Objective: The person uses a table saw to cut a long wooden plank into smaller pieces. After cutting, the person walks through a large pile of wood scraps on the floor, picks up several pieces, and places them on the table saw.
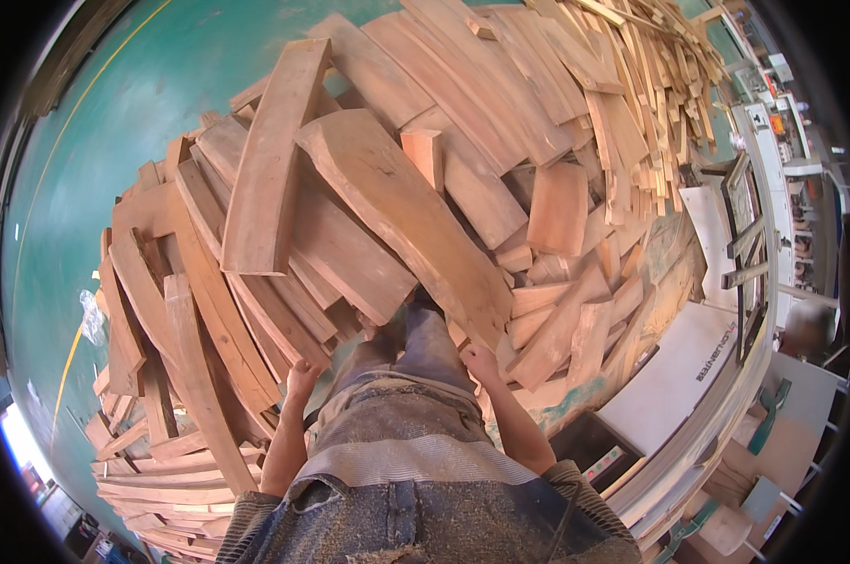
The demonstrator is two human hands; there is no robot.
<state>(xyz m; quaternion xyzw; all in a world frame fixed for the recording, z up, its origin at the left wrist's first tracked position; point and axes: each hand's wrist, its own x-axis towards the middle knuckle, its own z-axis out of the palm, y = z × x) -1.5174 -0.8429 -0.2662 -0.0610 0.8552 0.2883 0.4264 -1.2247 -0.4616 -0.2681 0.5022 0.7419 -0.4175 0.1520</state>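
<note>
My left hand [303, 378] is closed beside the near ends of several stacked planks [281, 324]. Whether anything sits inside its curled fingers is hidden. Closed too, my right hand [481, 363] is at the near end of a wide, wavy-edged plank [397, 202], and I cannot tell whether it grips that wood. This plank slopes from the upper left down toward my right side. Another long flat board [279, 155] lies across the pile to its left.
Reddish-brown boards lie heaped around my legs [434, 348]. Thin pale strips [660, 85] are piled at the far right. A white machine panel [674, 367] with a dark button box [594, 451] stands close on the right. Green floor [96, 179] stretches along the left.
</note>
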